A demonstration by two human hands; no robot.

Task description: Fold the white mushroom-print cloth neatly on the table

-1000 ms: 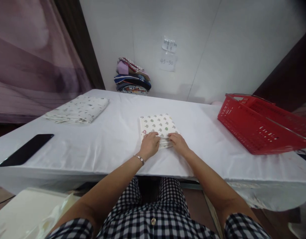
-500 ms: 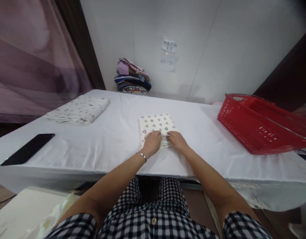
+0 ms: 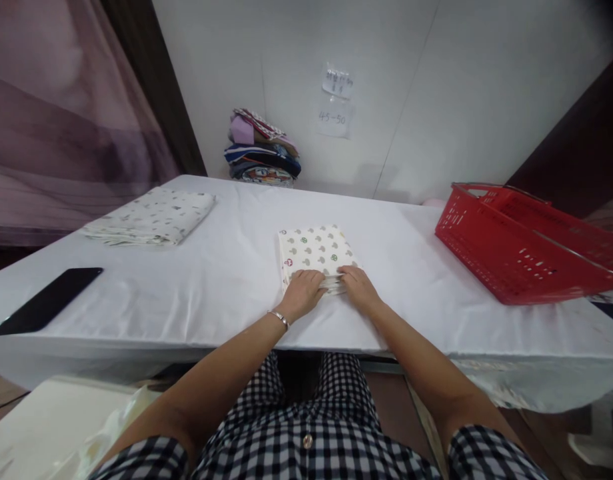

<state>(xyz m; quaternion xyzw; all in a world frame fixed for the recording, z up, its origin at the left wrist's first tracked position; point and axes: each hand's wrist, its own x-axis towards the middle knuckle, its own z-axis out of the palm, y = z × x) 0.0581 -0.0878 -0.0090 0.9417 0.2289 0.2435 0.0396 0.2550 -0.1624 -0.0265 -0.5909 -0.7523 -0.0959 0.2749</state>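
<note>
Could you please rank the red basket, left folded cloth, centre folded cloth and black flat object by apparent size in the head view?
1. Red basket
2. Left folded cloth and centre folded cloth: too alike to rank, the latter partly covered
3. Black flat object

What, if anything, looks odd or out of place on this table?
Nothing looks spilled or damaged. The black flat object, perhaps a phone, lies slanted close to the front edge of the table, an odd companion for the folded cloth in the middle. The red basket also sits askew.
</note>
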